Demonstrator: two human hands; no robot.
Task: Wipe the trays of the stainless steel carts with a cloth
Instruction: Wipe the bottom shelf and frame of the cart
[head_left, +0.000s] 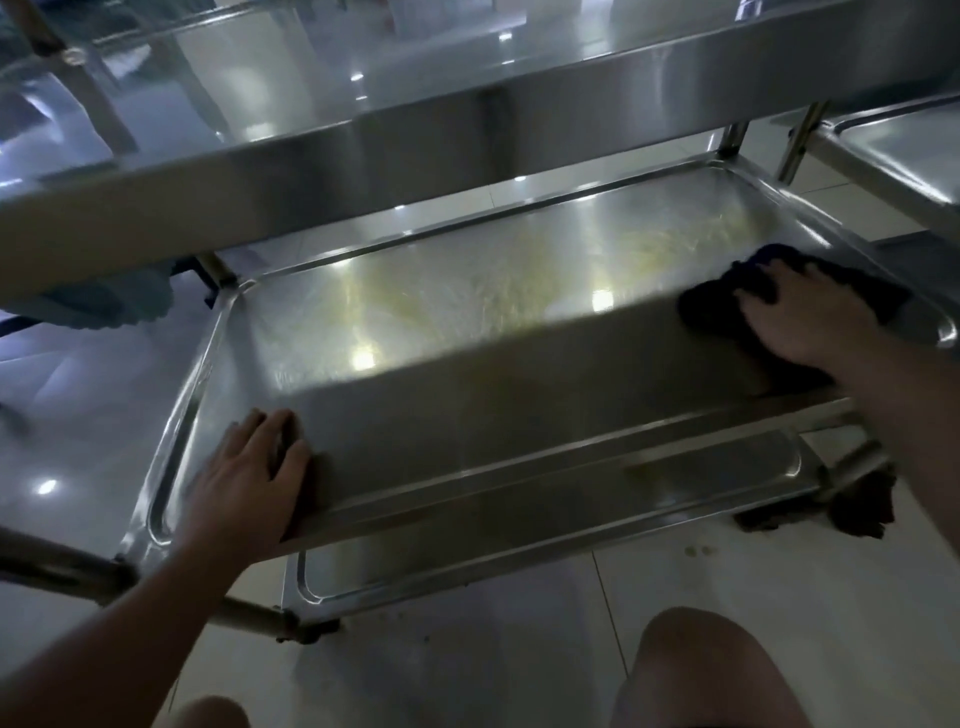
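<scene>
At the tray's (467, 291) three o'clock end the right hand (810, 317) presses the dark cloth (722, 317) flat with spread fingers, while the left hand (254, 478), fingers straight, steadies the seven o'clock rim; soft, limp cloth probably handles best bunched under the palm.

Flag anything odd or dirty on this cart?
Yellowish streaks smear the middle tray toward its far side, unlike the plain steel around them. A dark clump lies on the floor by the cart's right leg, with small specks beside it.
</scene>
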